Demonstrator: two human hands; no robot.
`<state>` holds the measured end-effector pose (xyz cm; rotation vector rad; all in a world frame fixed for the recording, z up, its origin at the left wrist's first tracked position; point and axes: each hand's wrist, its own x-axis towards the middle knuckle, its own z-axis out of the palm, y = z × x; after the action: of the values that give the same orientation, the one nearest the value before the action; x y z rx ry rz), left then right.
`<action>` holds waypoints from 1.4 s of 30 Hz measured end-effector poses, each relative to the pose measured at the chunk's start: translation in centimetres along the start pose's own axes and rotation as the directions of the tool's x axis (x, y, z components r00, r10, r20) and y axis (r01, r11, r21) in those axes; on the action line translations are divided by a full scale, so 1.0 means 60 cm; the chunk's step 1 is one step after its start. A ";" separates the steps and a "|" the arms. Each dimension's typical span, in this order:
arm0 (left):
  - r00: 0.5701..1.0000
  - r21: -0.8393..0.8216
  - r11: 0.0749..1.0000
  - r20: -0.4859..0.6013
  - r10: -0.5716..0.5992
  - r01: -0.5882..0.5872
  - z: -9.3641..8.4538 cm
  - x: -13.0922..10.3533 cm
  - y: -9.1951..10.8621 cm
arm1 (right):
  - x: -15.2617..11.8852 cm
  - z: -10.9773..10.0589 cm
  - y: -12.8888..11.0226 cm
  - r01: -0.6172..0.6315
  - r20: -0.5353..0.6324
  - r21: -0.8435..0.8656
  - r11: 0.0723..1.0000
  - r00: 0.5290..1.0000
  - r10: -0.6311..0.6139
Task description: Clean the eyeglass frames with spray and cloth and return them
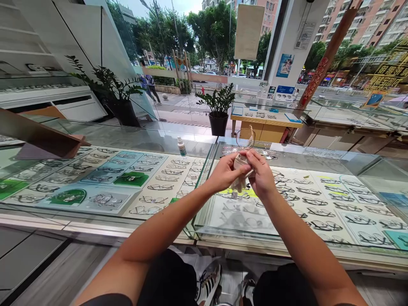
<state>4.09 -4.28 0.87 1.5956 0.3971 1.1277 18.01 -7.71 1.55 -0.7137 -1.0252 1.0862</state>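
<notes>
Both hands meet above the glass display case [204, 212]. My left hand [225, 172] is closed on a light beige cloth [239, 163]. From the other side my right hand [262, 172] pinches the same cloth, with fingertips near those of my left hand. A pair of thin-framed glasses [245, 138] sticks up just above the fingers, one lens rim upright; its lower part is hidden behind cloth and fingers. The cloth hangs down between the palms. To the left, a small white bottle with a green label [181, 146] stands on the glass top.
Rows of eyeglasses [328, 225] lie inside the cases under glass. A brown slanted board [47, 136] stands at the left. Beyond the counter are a potted plant [218, 110] and a wooden table [266, 123] by the window.
</notes>
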 end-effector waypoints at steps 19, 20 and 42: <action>0.985 0.206 0.974 -0.126 0.116 -0.089 -0.002 -0.005 0.015 | 0.001 0.002 0.013 0.023 0.037 0.017 1.000 0.999 -0.024; 0.987 0.217 0.972 -0.117 0.112 -0.084 -0.004 -0.004 0.015 | 0.003 -0.002 0.013 0.024 0.029 0.020 1.000 0.999 -0.025; 0.831 0.616 0.773 -0.502 0.241 0.148 -0.182 0.043 0.051 | 0.066 -0.101 -0.021 0.086 -0.008 -0.039 0.995 0.996 -0.087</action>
<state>-4.47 2.77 4.32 1.8197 1.2556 1.6163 24.50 -4.32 1.55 -0.6988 -1.0616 0.9893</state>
